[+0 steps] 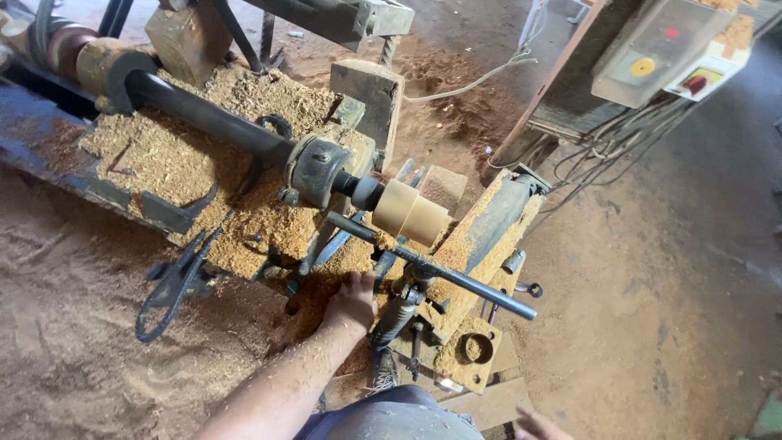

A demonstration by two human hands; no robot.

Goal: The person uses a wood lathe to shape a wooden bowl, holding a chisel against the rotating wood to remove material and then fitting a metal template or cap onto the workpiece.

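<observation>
Wooden workpiece (411,213) — pale, round, stepped in two widths, mounted on the end of the lathe spindle, up and to the right of the left hand (352,300), apart from it. Left hand reaches forward from a bare, dust-flecked forearm; the fingers curl against the sawdust-covered lathe bed just below the tool rest bar (432,266), but whether they grip a part there I cannot tell. Right hand (533,426) shows only as fingertips at the bottom edge, loosely spread, holding nothing visible, well off from the left hand. Just right of the left hand stands the rest's threaded post (397,316). Beyond the hand, the dark chuck housing (316,169) and a long black shaft (204,116) run up and leftward over heaped sawdust (175,155). Farthest off, up right — a grey control box (664,47) with yellow and red buttons, cables trailing beneath.
</observation>
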